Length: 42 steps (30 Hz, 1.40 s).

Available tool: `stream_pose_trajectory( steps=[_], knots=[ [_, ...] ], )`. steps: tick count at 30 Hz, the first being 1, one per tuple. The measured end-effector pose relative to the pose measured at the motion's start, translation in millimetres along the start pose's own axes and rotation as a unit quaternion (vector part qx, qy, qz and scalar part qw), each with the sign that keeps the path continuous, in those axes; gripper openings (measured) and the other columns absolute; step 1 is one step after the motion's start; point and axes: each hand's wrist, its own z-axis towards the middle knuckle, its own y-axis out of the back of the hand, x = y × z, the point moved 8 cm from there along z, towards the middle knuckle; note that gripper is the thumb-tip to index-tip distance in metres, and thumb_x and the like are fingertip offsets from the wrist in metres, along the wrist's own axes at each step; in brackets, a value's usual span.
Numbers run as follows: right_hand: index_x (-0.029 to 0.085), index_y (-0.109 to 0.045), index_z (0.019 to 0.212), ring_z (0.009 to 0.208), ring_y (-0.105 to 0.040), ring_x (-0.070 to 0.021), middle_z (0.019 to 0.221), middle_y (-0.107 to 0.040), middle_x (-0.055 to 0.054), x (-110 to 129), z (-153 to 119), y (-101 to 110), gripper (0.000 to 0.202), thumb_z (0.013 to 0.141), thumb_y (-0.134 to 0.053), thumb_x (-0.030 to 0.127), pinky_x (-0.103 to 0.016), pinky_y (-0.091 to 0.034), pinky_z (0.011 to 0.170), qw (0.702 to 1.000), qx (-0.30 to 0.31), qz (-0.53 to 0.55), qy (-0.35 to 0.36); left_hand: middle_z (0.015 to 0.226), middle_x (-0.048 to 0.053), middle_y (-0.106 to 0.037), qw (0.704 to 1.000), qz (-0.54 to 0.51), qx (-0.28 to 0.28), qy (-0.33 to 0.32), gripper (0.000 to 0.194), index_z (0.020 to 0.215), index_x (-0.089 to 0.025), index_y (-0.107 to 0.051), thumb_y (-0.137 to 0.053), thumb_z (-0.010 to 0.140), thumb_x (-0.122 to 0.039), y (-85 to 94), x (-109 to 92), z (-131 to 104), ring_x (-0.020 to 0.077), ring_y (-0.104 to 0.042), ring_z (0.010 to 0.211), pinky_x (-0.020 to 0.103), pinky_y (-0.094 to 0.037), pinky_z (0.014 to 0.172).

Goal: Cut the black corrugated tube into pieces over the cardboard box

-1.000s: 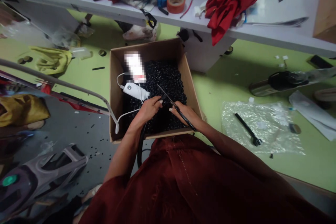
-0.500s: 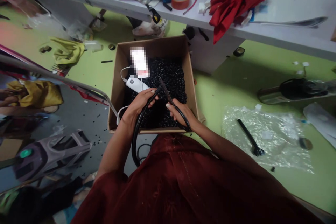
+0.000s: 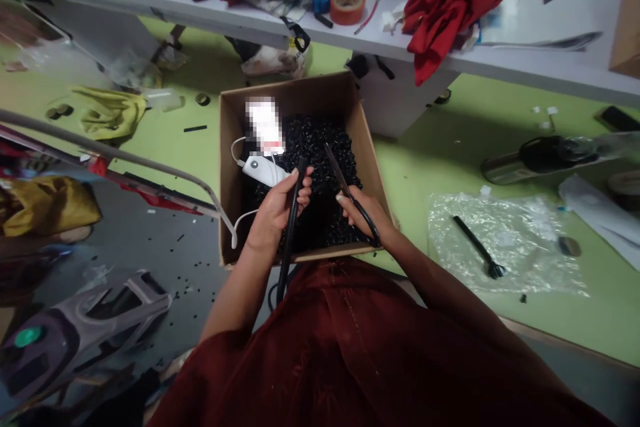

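Observation:
My left hand (image 3: 281,208) is closed round a black ribbed tube (image 3: 293,213), whose end points up over the box while its lower length runs down past my clothing. In my right hand (image 3: 367,212) is a pair of black-handled scissors (image 3: 339,170), blades pointing up and away, apart from the tube. Both hands are over a cardboard box (image 3: 373,147) holding a heap of small black pieces (image 3: 320,130). On the heap lie a white power bank (image 3: 265,170) with a white cable and a blurred-out phone (image 3: 265,125).
A white shelf (image 3: 350,33) behind the box carries orange tape (image 3: 347,5) and red cloth (image 3: 455,7). A metal flask (image 3: 510,163) and a clear plastic bag (image 3: 540,247) lie at right. A bent metal rail (image 3: 200,190) reaches the box's left side; a purple-grey stool-like object (image 3: 95,323) stands on the floor.
The tube in my left hand has swung from slanted to nearly upright. My right hand with the scissors has moved right, away from the tube's end. The view has shifted slightly.

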Motion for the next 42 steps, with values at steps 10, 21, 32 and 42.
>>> stream_pose_trajectory(
  steps=[10,21,32,42],
  knots=[
    [0.021,-0.053,0.102,0.060,-0.063,-0.0193,0.071,-0.067,-0.004,-5,3,6,0.034,0.093,-0.037,0.050,-0.031,-0.046,0.066,0.996,-0.052,-0.061,-0.026,0.064,-0.004,-0.051,0.976,0.190,0.045,-0.094,0.040,0.120,-0.018,-0.058,-0.060,0.084,-0.035,-17.2,-5,-19,0.0024,-0.035,0.043,0.017,-0.026,0.039],
    [0.023,-0.051,0.115,0.076,-0.066,-0.0227,0.090,-0.068,-0.006,-6,5,-7,0.037,0.091,-0.039,0.050,-0.034,-0.048,0.073,0.998,-0.015,-0.051,0.036,0.113,0.007,-0.070,0.698,0.616,-0.129,-0.341,0.036,0.120,-0.018,-0.065,-0.052,0.089,-0.031,-38.1,-41,-79,0.0173,-0.065,0.098,0.029,-0.048,0.092],
    [0.021,-0.049,0.123,0.078,-0.060,-0.0181,0.095,-0.062,-0.004,7,6,-2,0.046,0.087,-0.047,0.051,-0.031,-0.047,0.072,0.992,-0.015,0.060,0.110,0.074,0.002,-0.067,0.756,0.548,-0.218,-0.284,0.040,0.123,-0.013,-0.062,-0.043,0.093,-0.031,0.1,-22,-70,0.0122,-0.061,0.069,0.024,-0.048,0.072],
    [0.019,-0.048,0.125,0.094,-0.061,-0.0243,0.103,-0.063,-0.009,2,5,-8,0.048,0.086,-0.050,0.046,-0.039,-0.046,0.086,0.994,-0.016,0.042,0.102,0.098,0.009,-0.066,0.499,0.768,-0.242,-0.319,0.046,0.135,-0.023,-0.050,-0.029,0.098,-0.038,-66.0,-47,-78,0.0163,-0.063,0.083,0.024,-0.045,0.071]
  ],
)
